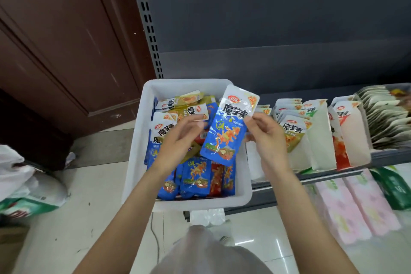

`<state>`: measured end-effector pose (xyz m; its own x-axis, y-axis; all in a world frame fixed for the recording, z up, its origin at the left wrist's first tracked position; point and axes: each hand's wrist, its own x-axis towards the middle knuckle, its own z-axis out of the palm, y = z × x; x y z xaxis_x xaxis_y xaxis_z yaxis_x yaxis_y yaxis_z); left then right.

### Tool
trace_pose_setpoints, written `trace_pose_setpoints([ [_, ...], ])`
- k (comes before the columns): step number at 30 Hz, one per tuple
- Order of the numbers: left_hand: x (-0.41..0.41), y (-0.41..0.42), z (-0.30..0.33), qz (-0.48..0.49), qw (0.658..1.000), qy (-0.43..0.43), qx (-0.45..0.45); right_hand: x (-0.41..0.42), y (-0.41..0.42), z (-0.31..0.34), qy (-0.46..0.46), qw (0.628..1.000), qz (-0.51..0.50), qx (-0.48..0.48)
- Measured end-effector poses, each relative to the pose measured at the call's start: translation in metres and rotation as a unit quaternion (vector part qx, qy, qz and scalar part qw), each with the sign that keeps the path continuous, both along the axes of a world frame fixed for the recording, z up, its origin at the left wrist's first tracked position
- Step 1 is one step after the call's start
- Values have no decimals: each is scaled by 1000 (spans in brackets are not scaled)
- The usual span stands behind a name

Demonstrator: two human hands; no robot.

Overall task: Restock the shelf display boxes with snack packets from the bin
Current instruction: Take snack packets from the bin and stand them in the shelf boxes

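The right hand [264, 133] pinches a glossy blue foil packet [226, 127] by its right edge, thumb on the crinkled front, holding it upright over the right side of the white plastic bin [138, 162]. The left hand [180, 138] hovers over the bin, fingers loosely extended, gripping nothing. Flat blue, olive and red packets lie jumbled inside; the arms hide some. To the right, white cardboard display boxes [322, 140] stand on the grey metal shelf [389, 158], their far-right contents blurred.
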<state>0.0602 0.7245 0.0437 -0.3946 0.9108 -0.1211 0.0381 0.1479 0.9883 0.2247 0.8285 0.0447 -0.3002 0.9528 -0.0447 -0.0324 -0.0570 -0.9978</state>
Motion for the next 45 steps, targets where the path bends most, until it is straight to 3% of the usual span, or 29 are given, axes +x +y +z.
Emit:
trace_pose_setpoints([
  [5,32,24,11,-57,998,30,28,24,2,2,2,1000,-13,4],
  [8,51,42,11,-79,992,89,48,45,7,9,-48,987,-76,133],
  [10,65,57,11,-103,985,126,59,61,11,17,-116,957,-113,241],
  [12,76,71,10,-108,980,151,65,72,19,18,-142,942,-125,278],
  [15,80,87,5,-90,973,203,59,76,39,2,-161,949,-115,243],
  [20,70,101,-6,-55,963,262,39,69,58,-33,-277,929,-50,238],
  [27,63,109,-21,-57,936,349,-2,65,73,-51,-433,866,-48,246],
  [31,59,108,-17,-31,934,356,-2,56,64,-37,-438,868,-68,224],
  [34,48,92,-6,-4,931,365,8,48,48,-27,-385,881,-93,259],
  [36,37,71,-3,30,930,367,10,38,30,-21,-332,890,-67,305],
  [39,12,35,-18,98,912,397,-22,10,5,-19,-303,895,57,322],
  [42,-16,4,-42,141,896,408,-107,-26,-7,-29,-323,871,183,322],
  [45,-34,-18,-54,162,906,352,-172,-61,-13,-41,-361,839,262,311],
])
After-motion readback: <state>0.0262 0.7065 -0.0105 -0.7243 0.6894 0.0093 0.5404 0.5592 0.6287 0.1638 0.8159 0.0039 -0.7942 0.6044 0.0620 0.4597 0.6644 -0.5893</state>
